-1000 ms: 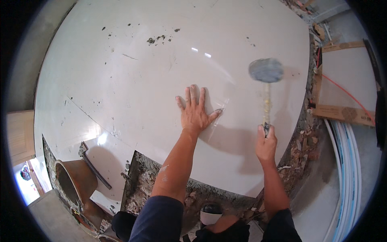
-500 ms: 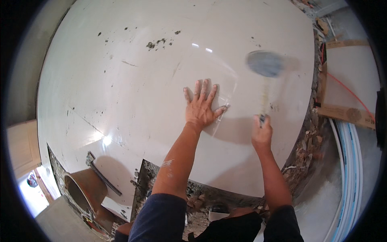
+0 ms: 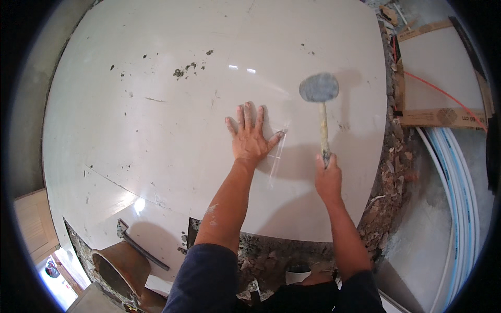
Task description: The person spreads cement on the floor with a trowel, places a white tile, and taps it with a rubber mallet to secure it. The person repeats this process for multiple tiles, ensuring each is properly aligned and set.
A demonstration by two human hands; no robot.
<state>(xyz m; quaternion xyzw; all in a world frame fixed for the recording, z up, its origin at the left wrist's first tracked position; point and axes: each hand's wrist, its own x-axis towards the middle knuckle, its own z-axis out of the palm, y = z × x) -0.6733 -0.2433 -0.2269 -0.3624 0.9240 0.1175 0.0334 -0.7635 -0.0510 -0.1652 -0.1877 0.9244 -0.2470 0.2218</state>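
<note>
My left hand [image 3: 250, 141] lies flat on a large glossy off-white tile surface [image 3: 172, 125], fingers spread and holding nothing. To its right, my right hand [image 3: 328, 175] is wrapped round the lower end of a rubber mallet's pale handle [image 3: 323, 128]. The mallet's grey head [image 3: 319, 87] points away from me, slightly blurred, with its shadow on the tile beside it. Whether the head touches the tile I cannot tell. Dark mortar spots [image 3: 185, 70] dot the tile beyond my left hand.
A hammer-like tool [image 3: 141, 245] lies at the lower left by a tipped brown bucket [image 3: 125, 268]. Broken rubble [image 3: 383, 208] lines the tile's right edge. Beyond it are a cardboard-edged tile pack [image 3: 438, 117], an orange cord [image 3: 443, 91] and white-blue pipes [image 3: 456, 188].
The mallet head was more blurred before and now looks sharper, its handle more upright in view. My left hand stays flat on the tile. The whole view has shifted a little.
</note>
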